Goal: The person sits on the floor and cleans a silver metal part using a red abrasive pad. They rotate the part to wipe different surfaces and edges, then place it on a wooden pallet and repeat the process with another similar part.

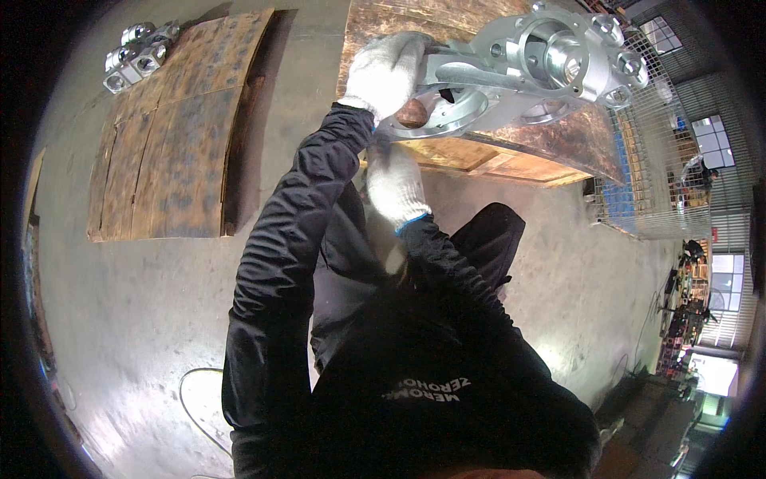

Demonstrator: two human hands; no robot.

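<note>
A large silver machined metal housing [511, 68] with round bores, flanges and bolt holes lies on a brown wooden crate top [383, 17]. My left hand [388, 72], in a white knit glove, is closed over the housing's left end. Just below it, my right hand [396, 182], gloved the same way, reaches up near the housing's lower left edge. Its fingertips are hidden behind my left wrist and the metal, so I cannot see what they touch. Brown wood shows through the wide ring opening beside my left hand.
At left, a low wooden platform [171, 136] stands on the grey concrete floor [152, 319]. Several smaller silver metal blocks [140, 57] sit at its far end. A wire mesh cage [658, 136] rises at right, and a thin cable [183, 399] loops across the floor at lower left.
</note>
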